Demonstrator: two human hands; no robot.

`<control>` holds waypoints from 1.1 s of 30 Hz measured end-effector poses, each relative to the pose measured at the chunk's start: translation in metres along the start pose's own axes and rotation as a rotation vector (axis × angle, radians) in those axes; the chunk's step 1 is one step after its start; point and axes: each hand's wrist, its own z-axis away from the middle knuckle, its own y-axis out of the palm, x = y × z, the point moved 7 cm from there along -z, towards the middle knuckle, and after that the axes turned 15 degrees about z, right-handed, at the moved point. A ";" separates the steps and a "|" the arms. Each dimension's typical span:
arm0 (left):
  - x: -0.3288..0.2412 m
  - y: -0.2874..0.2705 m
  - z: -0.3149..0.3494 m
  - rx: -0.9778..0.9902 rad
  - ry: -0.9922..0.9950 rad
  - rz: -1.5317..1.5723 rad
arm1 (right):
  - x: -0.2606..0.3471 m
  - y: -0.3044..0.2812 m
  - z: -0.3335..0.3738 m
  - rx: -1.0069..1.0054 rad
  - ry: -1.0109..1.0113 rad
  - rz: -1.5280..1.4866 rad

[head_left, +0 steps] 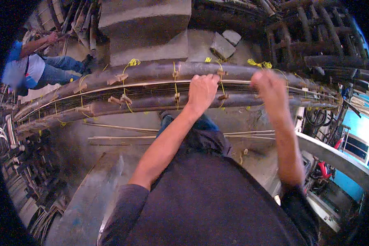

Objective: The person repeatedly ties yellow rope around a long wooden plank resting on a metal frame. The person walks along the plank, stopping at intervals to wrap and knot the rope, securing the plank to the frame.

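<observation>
Two long dark poles run side by side across the view, a far pole and a near pole. Thin dark strips fill the gap between them, along with a long pale strip. Yellow cords and short wooden pegs cross the poles at intervals. My left hand is closed over the gap, its fingers curled down on the pale strip; the fingertips are hidden. Over the poles farther right, my right hand is smeared by motion, and whatever it may hold cannot be made out.
Concrete steps and loose blocks lie beyond the poles. Another person is at the far left. Pale slats lie on the floor behind the near pole. Stacked dark timber fills the far right, and a metal beam crosses the right side.
</observation>
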 end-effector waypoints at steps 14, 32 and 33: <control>0.006 0.000 0.012 -0.164 0.066 -0.092 | 0.091 0.048 -0.019 0.094 -1.070 0.260; -0.022 0.002 -0.026 0.074 -0.153 0.395 | -0.035 0.167 0.056 0.174 -0.892 -0.259; -0.032 -0.004 -0.036 0.124 -0.215 0.590 | -0.038 0.129 0.049 0.042 -0.897 -0.244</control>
